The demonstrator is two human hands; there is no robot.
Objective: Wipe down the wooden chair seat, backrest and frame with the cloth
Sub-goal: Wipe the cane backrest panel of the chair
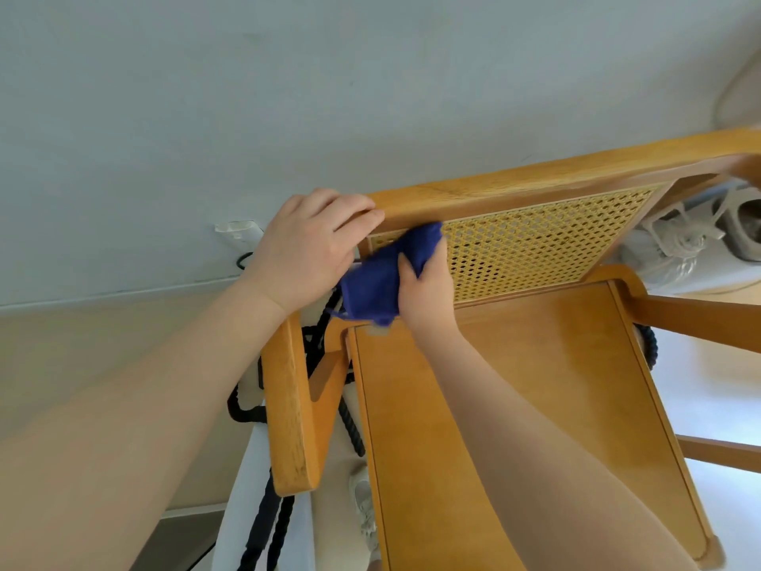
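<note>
Blue cloth (pixel 385 278), soft and bunched, sits against the cane backrest (pixel 535 245) at its left end; right hand (pixel 426 292) clutches it. Left hand (pixel 306 249) curls over the top rail (pixel 535 179), steadying the chair. Chair judged rigid, fairly light. Legs and 1 armrest cut off; floor clutter indistinct.

1. The single head camera is looking forward and steeply down, from above the chair (pixel 514 385).
2. It is sitting close: both forearms are filling the lower frame.
3. It is facing the wall (pixel 206 96) behind the backrest (pixel 535 241).
</note>
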